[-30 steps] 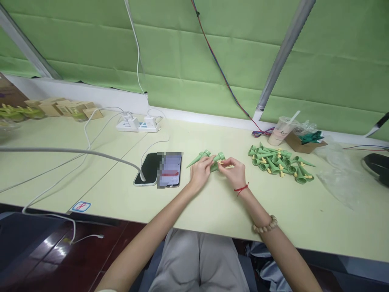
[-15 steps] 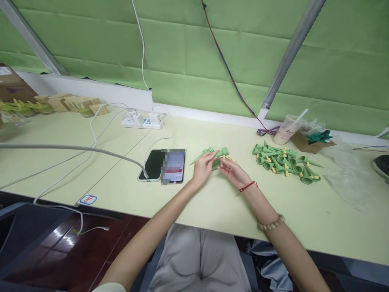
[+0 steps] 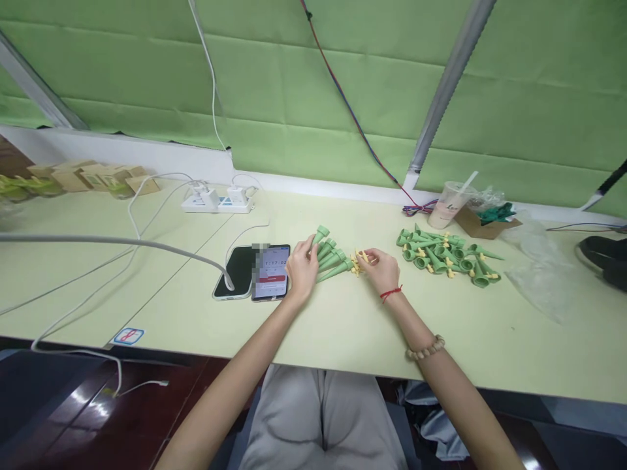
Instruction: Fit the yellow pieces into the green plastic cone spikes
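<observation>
My left hand (image 3: 302, 266) is closed around a green cone-shaped plastic piece (image 3: 321, 232), whose wide end points up and away. Several similar green cones (image 3: 329, 251) lie side by side just right of that hand. At their right is a small heap of yellow plastic parts (image 3: 355, 266). Over this heap my right hand (image 3: 383, 269) has thumb and fingertips pinched on a small yellow part (image 3: 363, 256). A larger pile of green cones with yellow parts on them (image 3: 443, 253) lies farther right.
Two phones, one dark (image 3: 238, 267) and one lit (image 3: 272, 277), lie left of my left hand, with a grey cable (image 3: 147, 240) crossing over. Behind are a power strip (image 3: 218, 203), a drink cup (image 3: 445, 207) and a small carton (image 3: 482, 225). A plastic bag (image 3: 539, 281) lies right.
My hands have moved apart from each other. The left has shifted left with a green cone, uncovering the row of cones; the right is now at the yellow heap. The view has turned slightly right.
</observation>
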A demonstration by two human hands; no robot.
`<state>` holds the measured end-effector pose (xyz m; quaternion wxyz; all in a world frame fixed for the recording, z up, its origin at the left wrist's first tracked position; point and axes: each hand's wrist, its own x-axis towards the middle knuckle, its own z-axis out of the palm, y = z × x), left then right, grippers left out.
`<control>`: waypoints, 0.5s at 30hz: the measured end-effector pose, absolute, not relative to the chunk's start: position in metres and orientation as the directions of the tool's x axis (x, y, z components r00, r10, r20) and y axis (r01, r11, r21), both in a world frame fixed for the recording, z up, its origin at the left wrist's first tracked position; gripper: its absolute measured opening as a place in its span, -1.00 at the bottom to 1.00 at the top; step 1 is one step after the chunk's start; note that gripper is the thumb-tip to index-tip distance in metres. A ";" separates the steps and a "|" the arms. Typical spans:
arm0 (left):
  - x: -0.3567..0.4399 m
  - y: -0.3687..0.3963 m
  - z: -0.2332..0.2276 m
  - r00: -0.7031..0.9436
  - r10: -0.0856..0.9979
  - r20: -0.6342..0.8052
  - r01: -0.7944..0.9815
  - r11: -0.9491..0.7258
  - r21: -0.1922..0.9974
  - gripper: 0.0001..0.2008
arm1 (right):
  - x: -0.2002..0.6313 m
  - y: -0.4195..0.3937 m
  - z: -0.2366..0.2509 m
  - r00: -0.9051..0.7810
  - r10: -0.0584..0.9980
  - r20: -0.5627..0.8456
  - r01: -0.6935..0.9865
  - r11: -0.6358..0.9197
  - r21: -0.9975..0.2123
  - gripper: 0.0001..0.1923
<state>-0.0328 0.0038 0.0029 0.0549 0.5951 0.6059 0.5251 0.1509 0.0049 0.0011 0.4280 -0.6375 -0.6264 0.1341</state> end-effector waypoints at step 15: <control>-0.036 0.011 0.000 -0.050 0.774 0.631 0.709 -0.417 0.568 -0.78 | 0.180 0.025 -0.001 0.383 0.717 0.582 0.868 -0.063 -0.493 -0.57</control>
